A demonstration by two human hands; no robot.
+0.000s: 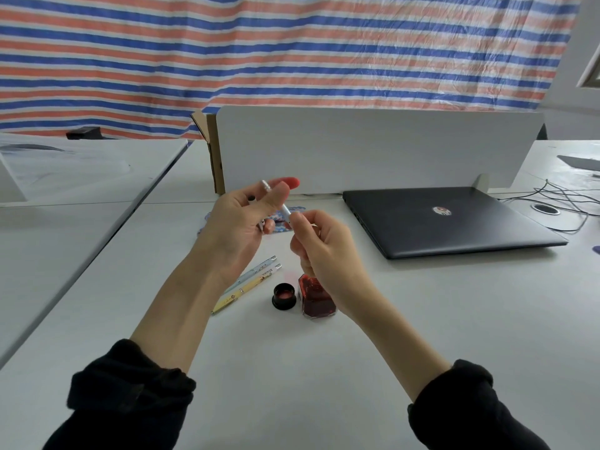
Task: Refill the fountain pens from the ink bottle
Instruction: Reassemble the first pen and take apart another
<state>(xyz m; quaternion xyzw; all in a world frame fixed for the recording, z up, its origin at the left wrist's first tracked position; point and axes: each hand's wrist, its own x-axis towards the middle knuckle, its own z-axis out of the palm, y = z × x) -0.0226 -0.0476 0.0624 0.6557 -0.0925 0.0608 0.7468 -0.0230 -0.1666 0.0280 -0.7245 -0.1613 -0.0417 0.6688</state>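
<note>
Above the white desk (389, 319) centre, left hand (233, 222) and right hand (319, 245) both pinch a slim silver fountain pen (285, 211); uncapped red glass ink bottle (316, 298) open, two pastel pens (250, 284) untouched — likely early.

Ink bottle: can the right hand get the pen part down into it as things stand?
Probably yes. The ink bottle stands uncapped, its cap beside it, right below the right hand. Only the left hand holds the same pen.

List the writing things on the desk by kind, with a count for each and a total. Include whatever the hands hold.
Pens lying on the desk: 2 (blue pen, yellow pen)
Pens held in the hands: 1
Ink bottles: 1
Bottle caps: 1
Total: 5
</note>
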